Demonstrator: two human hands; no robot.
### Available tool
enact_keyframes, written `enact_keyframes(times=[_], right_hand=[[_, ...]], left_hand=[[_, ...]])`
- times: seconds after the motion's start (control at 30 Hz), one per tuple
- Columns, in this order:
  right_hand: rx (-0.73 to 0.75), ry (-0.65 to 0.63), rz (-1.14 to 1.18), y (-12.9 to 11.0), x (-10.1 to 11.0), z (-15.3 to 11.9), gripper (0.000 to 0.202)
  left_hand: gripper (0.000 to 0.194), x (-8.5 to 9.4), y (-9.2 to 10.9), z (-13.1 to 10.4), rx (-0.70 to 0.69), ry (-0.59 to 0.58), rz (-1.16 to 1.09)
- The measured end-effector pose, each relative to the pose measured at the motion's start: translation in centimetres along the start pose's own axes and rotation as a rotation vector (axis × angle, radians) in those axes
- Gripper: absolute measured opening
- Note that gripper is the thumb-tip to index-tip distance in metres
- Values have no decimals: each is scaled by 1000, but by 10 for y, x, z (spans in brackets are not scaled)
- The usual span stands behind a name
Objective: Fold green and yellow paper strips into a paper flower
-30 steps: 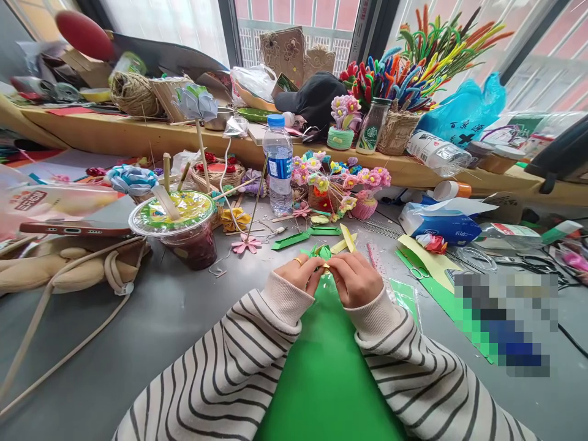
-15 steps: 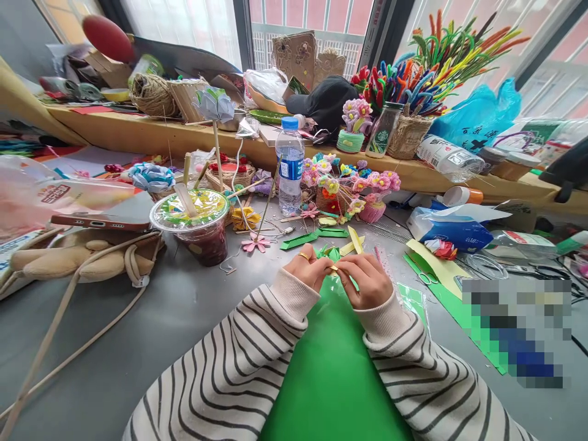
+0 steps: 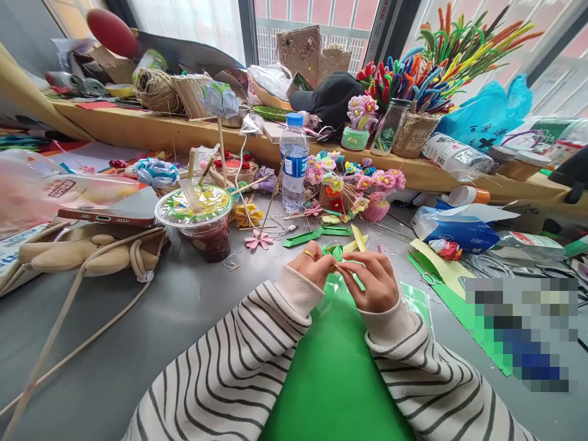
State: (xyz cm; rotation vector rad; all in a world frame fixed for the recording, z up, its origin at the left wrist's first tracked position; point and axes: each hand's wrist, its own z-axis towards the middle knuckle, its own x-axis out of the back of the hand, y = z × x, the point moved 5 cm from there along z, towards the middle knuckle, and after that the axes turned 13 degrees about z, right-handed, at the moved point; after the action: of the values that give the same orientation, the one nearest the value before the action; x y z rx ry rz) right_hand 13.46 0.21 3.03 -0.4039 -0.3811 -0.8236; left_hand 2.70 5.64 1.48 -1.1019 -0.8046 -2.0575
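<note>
My left hand (image 3: 311, 264), with a ring on one finger, pinches a small piece of yellow paper (image 3: 337, 268). From the other side, my right hand (image 3: 374, 280) grips the same piece between thumb and fingertips. The fingers cover most of it, so its folded shape is hard to make out. Below both hands a large glossy green sheet (image 3: 340, 367) stretches toward me. Just beyond the fingers lies a green folded paper piece (image 3: 332, 250). Yellow paper strips (image 3: 359, 237) cross near my right hand, and green paper strips (image 3: 301, 238) rest farther off to the left.
A lidded drink cup (image 3: 202, 229) stands left of my hands. Behind are a water bottle (image 3: 294, 165) and a pink paper flower (image 3: 258, 239). To the right lie scissors (image 3: 430, 278), a tissue pack (image 3: 454, 228) and green paper (image 3: 463, 324). A crowded ledge (image 3: 257, 142) runs along the back.
My right hand's fingers have shifted and straightened a little around the yellow paper, which shows less now. The whole view has moved slightly, with things appearing a bit farther right.
</note>
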Motion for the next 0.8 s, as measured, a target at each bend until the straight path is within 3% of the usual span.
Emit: enact_keyframes(times=[0.2, 0.8], right_hand=[[-64, 7, 20, 0, -3, 0, 9], [13, -65, -43, 0, -4, 4, 12]], left_hand=[[26, 4, 1, -2, -20, 8, -22], [20, -1, -3, 2, 57, -22, -161]])
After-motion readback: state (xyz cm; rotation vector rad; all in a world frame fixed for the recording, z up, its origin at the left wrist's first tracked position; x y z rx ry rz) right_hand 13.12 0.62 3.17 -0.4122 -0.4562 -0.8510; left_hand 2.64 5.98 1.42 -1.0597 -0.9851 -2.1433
